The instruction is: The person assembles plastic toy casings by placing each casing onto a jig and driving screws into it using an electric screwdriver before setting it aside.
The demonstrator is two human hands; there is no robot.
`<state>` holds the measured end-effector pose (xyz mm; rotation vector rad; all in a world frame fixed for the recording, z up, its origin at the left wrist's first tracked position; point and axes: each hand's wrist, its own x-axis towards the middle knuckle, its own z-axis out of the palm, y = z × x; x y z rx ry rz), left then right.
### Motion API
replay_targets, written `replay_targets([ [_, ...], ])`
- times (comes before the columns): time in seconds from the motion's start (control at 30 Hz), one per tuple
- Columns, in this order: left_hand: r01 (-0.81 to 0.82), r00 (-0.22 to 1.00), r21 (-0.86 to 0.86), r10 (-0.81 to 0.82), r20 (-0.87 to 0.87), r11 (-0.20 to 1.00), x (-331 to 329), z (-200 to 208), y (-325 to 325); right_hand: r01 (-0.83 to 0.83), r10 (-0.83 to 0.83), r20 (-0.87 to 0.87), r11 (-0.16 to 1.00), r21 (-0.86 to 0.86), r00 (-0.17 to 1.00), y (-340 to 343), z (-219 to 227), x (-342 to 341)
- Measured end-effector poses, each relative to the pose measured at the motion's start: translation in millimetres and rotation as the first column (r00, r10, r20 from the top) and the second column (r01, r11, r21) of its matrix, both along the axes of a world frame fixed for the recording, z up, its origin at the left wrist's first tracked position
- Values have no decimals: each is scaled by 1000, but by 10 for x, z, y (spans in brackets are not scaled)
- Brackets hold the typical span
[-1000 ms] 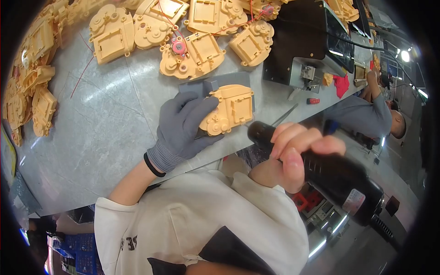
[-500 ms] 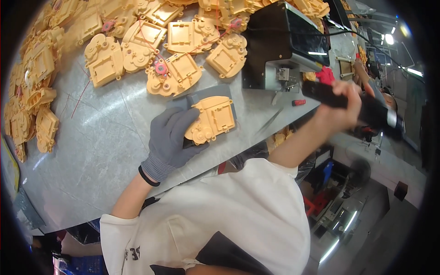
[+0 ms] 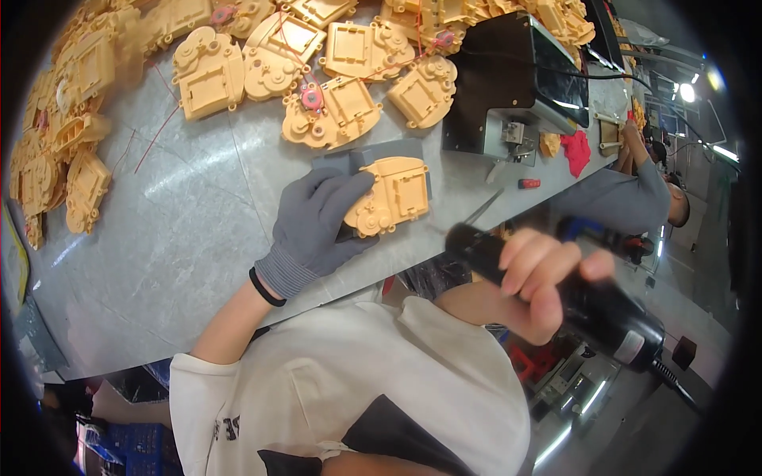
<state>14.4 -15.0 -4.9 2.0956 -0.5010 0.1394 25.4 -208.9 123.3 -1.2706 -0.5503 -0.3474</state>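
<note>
My left hand, in a grey knit glove, grips a yellow plastic housing with round bosses and a rectangular recess. Beneath the housing lies a dark grey fixture block on the table. To the right, my bare right hand is wrapped around a black electric screwdriver with a cord at its back end. A thin, blurred bit extends from the screwdriver's front, up and left toward the table edge, apart from the housing.
Several more yellow housings cover the table's far and left parts, some with red wires. A black box-shaped machine with a small metal mechanism stands behind on the right. Near it lie a small red object and tweezers. Another person works farther right.
My right hand has brought the screwdriver from beside the black machine down and nearer to me. My left hand still holds the housing on the block. The whole view has shifted slightly.
</note>
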Motion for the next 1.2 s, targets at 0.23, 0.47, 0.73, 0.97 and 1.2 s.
replay_targets([
  [0.23,21,1000,-11,-21,-6,1000,8,8,38,-243,228,-109,957,-156,968,226,-46,-56],
  [0.47,9,1000,-27,-8,20,1000,4,-50,35,-186,155,-148,955,-231,977,371,-180,-29],
  [0.73,28,1000,1,-28,-10,1000,21,-42,54,-293,262,-169,936,-194,950,279,-64,-6],
  [0.97,12,1000,-21,-13,-18,1000,9,-70,46,-286,259,-143,931,-229,955,296,-158,-3],
  [1.2,19,1000,17,-19,-13,1000,15,-48,44,-279,264,-97,935,-220,960,392,-217,29],
])
